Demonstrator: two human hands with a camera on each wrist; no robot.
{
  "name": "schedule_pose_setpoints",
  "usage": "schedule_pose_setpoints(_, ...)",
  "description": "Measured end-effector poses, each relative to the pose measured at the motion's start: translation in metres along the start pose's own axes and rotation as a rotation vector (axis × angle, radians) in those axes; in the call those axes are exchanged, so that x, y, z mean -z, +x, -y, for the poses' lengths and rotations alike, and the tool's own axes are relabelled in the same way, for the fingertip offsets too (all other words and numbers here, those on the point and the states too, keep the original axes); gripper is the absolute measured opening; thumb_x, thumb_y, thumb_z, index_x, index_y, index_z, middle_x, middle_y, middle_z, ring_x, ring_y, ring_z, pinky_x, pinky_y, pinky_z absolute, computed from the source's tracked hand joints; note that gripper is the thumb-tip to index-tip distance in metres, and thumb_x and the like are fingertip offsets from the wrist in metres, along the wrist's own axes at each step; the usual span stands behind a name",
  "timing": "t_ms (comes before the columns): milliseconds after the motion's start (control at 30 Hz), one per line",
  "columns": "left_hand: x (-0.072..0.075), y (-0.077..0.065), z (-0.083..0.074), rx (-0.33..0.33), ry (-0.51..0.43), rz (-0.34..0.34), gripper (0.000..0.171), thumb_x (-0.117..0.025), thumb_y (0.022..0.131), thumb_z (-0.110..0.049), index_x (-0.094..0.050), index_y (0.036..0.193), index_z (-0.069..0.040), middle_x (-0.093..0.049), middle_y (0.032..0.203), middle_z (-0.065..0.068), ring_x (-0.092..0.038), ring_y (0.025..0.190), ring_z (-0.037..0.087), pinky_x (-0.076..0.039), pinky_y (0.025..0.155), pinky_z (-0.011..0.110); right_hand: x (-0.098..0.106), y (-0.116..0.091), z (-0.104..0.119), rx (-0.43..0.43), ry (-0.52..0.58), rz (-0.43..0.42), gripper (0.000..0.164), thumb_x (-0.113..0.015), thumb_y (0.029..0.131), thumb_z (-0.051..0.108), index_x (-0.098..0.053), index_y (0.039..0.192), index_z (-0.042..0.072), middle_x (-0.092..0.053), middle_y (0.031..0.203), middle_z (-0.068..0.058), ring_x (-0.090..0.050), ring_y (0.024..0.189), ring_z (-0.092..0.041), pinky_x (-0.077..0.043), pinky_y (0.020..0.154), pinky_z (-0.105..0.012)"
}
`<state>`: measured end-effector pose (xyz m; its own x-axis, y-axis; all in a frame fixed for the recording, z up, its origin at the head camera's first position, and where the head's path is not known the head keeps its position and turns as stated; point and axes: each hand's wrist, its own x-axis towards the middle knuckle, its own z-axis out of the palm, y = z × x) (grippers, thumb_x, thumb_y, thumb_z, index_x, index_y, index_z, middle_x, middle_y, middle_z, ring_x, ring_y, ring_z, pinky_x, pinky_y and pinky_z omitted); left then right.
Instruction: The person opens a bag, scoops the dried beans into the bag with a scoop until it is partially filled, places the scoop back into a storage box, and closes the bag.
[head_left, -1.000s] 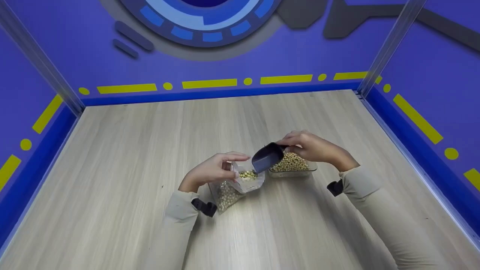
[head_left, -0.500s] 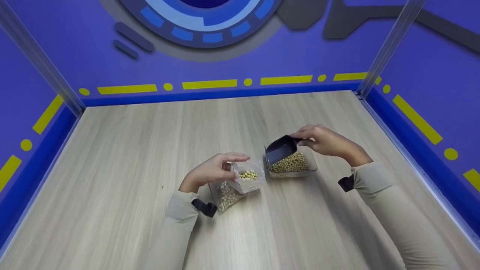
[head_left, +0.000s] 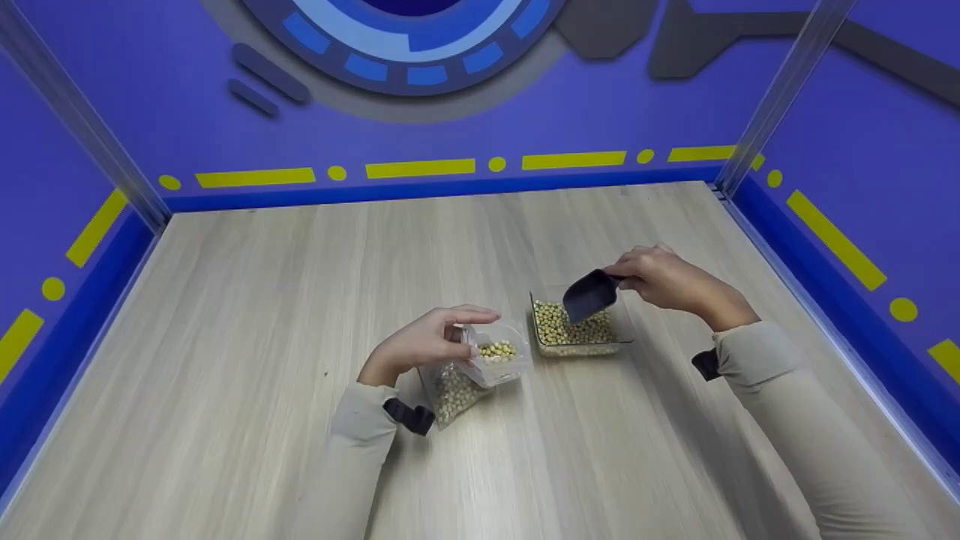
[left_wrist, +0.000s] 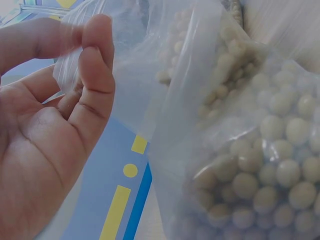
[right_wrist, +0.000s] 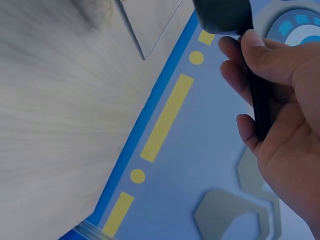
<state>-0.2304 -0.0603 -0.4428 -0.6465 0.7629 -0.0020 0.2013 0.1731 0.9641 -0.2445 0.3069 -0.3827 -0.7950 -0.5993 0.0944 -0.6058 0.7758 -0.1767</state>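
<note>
With thumb and fingers, my left hand holds the mouth of a clear plastic zip bag wide. Round pale-yellow soybeans fill its lower part and show through the plastic in the left wrist view, where the left hand pinches the bag's edge. My right hand grips a black scoop by its handle, and the right wrist view shows the fingers curled round that handle. The scoop's bowl is over a clear rectangular container of soybeans, its tip overlapping the beans in the head view.
Bag and container stand side by side on a light wood-grain table. A blue-purple printed wall with yellow marks rises behind it, with similar panels at the left and right. Metal posts mark the corners.
My right hand has moved the scoop rightward, from the bag's mouth to over the container. The left hand and the bag have stayed in place.
</note>
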Motion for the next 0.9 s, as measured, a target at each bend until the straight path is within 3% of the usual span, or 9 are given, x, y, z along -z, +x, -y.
schedule_pose_setpoints(200,0.0,0.0,0.002,-0.012,-0.013,0.005,0.059,-0.058,0.084,0.007,-0.044,0.14,0.006,-0.039,0.148,0.02,-0.051,0.061,0.002,-0.055,0.069,0.02,0.0,-0.003,0.003,-0.059,-0.097,0.04,0.033,-0.064,0.085,-0.005,-0.07,0.116,0.004,-0.07,0.102,-0.012,-0.061,0.096,-0.031,-0.043,0.082,-0.048)
schedule_pose_setpoints(500,0.0,0.0,0.003,-0.009,0.004,0.004,0.059,-0.059,0.084,0.006,-0.044,0.14,0.005,-0.04,0.148,0.02,-0.045,0.057,0.001,-0.053,0.066,0.019,-0.006,-0.002,0.0,-0.014,-0.244,0.037,0.031,-0.068,0.081,-0.005,-0.073,0.108,0.008,-0.07,0.094,-0.01,-0.061,0.089,-0.029,-0.044,0.082,-0.048)
schedule_pose_setpoints(900,0.0,0.0,0.001,-0.007,0.009,-0.002,0.059,-0.059,0.083,0.005,-0.045,0.14,0.004,-0.043,0.146,0.019,-0.043,0.057,0.002,-0.049,0.062,0.018,-0.015,0.001,0.001,-0.024,-0.32,0.068,0.031,-0.07,0.08,-0.003,-0.074,0.108,0.01,-0.071,0.093,-0.01,-0.062,0.088,-0.029,-0.048,0.078,-0.048)
